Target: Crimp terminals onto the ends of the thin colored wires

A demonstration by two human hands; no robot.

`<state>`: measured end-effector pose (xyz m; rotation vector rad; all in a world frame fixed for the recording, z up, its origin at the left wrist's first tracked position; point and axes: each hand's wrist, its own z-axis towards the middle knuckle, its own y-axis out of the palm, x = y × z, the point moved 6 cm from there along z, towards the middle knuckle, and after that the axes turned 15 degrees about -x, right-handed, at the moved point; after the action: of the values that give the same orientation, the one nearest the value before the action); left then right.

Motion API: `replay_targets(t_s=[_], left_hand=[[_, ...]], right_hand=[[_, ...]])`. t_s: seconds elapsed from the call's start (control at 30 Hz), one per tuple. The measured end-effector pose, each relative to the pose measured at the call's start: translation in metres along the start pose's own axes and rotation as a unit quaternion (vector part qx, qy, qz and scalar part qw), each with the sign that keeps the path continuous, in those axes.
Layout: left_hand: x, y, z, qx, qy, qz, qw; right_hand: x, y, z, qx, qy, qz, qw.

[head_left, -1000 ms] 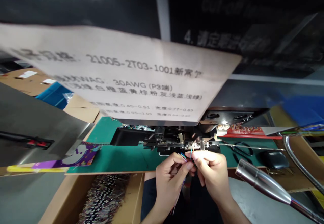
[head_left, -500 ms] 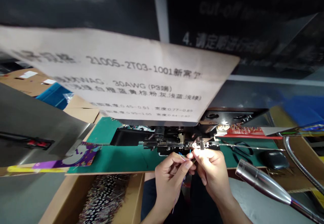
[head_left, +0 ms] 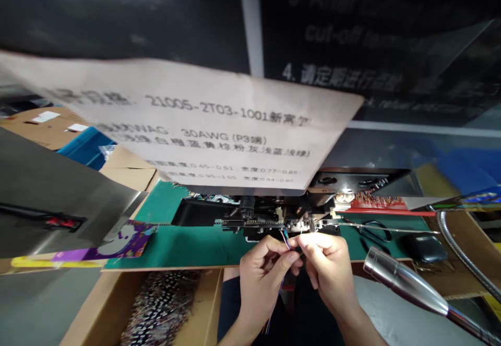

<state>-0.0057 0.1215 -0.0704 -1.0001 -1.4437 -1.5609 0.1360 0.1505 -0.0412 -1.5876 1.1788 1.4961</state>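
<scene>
Blue, white and reddish, a slim bundle of thin plastic-coated wires [head_left: 286,239] sits pinched between thumb and forefinger of the left hand [head_left: 264,278], and look at the line of it: short ends up towards eleven o'clock, tails dropping to seven! The right hand [head_left: 327,262], its fingertips pressed together, crowds in at three o'clock, just beside; whether it grips a strand, I can't tell from here. Up at twelve, the dark and silver metal machine head [head_left: 312,224] sits close, nearer the right hand.
</scene>
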Motion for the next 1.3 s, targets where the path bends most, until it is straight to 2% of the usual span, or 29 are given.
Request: replay_targets(t_s=[0.1,0.2,0.37,0.6,0.8,0.97,1.03,1.13,1.3], left_hand=[[0.001,0.000,0.000,0.014,0.005,-0.005,1.000],[0.007,0.002,0.002,0.015,0.036,-0.005,0.999],[0.009,0.004,0.006,0.016,0.061,0.000,0.998],[0.009,0.003,0.004,0.020,0.061,0.008,0.998],[0.005,0.001,0.002,0.018,0.042,0.000,0.999],[0.003,0.004,0.002,-0.025,0.008,-0.014,1.000],[0.001,0.004,0.000,-0.017,-0.002,-0.010,1.000],[-0.003,0.003,-0.001,0.003,0.012,-0.004,1.000],[-0.005,0.003,0.001,0.003,0.050,-0.004,0.999]], right_hand=[[0.005,0.002,0.002,-0.011,0.006,0.051,0.999],[0.008,0.002,0.004,-0.008,0.013,0.090,0.996],[0.010,0.003,0.005,-0.004,0.018,0.113,0.993],[0.016,0.003,0.007,0.003,0.012,0.118,0.993],[0.006,0.002,0.005,-0.001,0.008,0.050,0.999],[-0.007,0.002,-0.001,0.002,0.003,-0.021,1.000],[-0.005,0.001,-0.001,0.000,0.002,-0.024,1.000],[0.007,-0.001,0.001,-0.002,0.005,0.025,1.000],[0.020,0.000,0.005,0.004,0.009,0.097,0.995]])
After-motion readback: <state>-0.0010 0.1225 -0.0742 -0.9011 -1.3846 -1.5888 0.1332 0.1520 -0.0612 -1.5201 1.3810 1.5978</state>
